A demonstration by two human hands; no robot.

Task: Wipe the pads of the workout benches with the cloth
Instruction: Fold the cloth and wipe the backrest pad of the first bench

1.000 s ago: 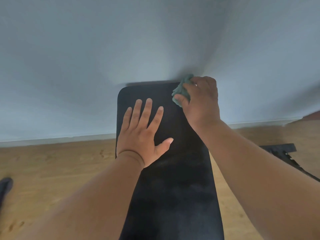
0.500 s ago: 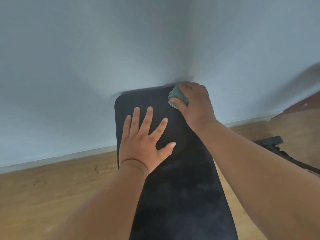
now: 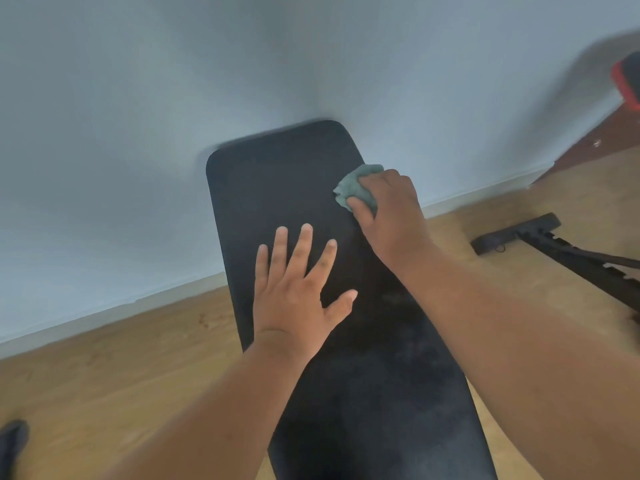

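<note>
A long black bench pad [image 3: 277, 181] runs from the bottom of the view up toward the wall. My left hand [image 3: 294, 289] lies flat on the middle of the pad with its fingers spread, holding nothing. My right hand [image 3: 391, 209] grips a bunched green cloth [image 3: 356, 185] and presses it on the pad near its right edge, a little below the far end. Most of the cloth is hidden under my fingers.
A pale blue wall [image 3: 173, 98] with a white skirting board stands just behind the bench. The floor [image 3: 104, 368] is light wood. A black metal bench frame [image 3: 554, 244] lies on the floor at right. A red and black object [image 3: 628, 84] sits at the far right edge.
My right hand has drawn the cloth back from the pad's far right corner toward me along the right edge. The view has swung, showing more of the pad's far end. The left hand stays flat.
</note>
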